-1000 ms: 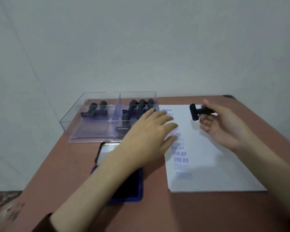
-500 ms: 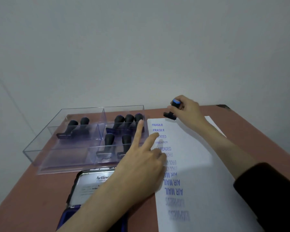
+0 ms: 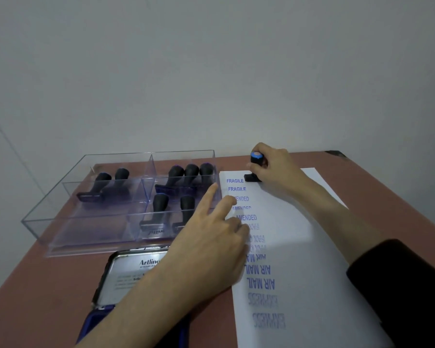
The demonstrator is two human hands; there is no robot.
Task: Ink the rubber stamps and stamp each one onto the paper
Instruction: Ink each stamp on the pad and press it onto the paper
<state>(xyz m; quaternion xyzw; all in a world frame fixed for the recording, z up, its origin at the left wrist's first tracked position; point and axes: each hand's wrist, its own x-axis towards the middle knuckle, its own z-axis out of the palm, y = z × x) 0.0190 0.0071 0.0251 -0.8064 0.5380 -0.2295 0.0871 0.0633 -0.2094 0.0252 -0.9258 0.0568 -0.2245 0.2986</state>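
The left hand [image 3: 206, 247] covers the first letters of the AMENDED prints [image 3: 246, 217] on the paper [image 3: 312, 259] and much of the ink pad [image 3: 122, 272], whose fine lid text is unreadable (the brand name is cut short). The near edge crops both pad and paper. The right hand [image 3: 276, 169] hides most of the stamp [image 3: 256, 158].

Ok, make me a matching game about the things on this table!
1. black rubber stamp with blue cap
2. clear plastic tray
3. blue ink pad tin
4. left hand

A. holds seven black stamps
B. lid open
C. forefinger stretched out
D. gripped by right hand, standing on white paper sheet

Pairs: 1-D, 2-A, 3-B, 4-C.
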